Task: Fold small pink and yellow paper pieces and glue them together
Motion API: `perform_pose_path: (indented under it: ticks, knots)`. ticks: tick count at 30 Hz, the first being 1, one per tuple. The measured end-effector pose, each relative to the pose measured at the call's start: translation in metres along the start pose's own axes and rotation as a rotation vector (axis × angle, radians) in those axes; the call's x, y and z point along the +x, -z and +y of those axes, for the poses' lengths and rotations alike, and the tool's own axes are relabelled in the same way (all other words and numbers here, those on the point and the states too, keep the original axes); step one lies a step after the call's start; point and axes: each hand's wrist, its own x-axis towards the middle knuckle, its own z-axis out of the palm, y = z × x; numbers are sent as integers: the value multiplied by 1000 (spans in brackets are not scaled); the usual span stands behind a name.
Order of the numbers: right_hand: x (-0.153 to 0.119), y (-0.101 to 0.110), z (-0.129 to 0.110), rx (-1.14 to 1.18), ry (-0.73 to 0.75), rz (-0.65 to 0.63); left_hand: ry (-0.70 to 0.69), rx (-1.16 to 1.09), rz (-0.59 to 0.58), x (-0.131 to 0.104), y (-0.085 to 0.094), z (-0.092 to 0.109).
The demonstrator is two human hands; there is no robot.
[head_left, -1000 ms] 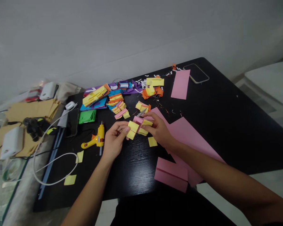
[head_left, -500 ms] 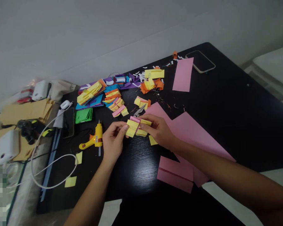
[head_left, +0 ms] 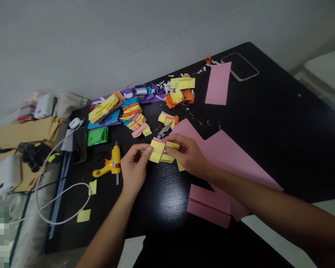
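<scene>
Between thumb and fingers, my left hand [head_left: 135, 165] pinches the left end of a folded yellow and pink paper piece [head_left: 157, 150]. My right hand [head_left: 188, 154] grips its right part, where several folded yellow layers show. Just above the piece lie grey scissors [head_left: 164, 130], their handles hidden. To the left of my left hand rests a yellow glue gun [head_left: 114, 162], nozzle pointing away. Large pink sheets [head_left: 226, 160] extend beneath my right hand and forearm. A creased pink paper [head_left: 209, 204] is nearer to me.
Folded coloured strips [head_left: 132, 115], a green paper stack [head_left: 97, 136] and orange and yellow pieces [head_left: 181, 96] lie farther back. A pink sheet [head_left: 219, 83] overlaps a phone-shaped object [head_left: 240, 67]. A white cable [head_left: 65, 223] loops at left.
The view has shifted slightly, so the table's far items appear a little higher. Both hands keep hold of the folded paper, and its upper pink edge shows less.
</scene>
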Motion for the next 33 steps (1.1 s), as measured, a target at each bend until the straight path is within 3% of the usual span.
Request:
perform_pose_path:
  ticks: [17,33]
  knots:
    - [-3,-2,-4,0,13,-27,-21,31,12,0,-3,3]
    - [-5,-3,0,-106,49,26,-44,21,15,-2,-4,2]
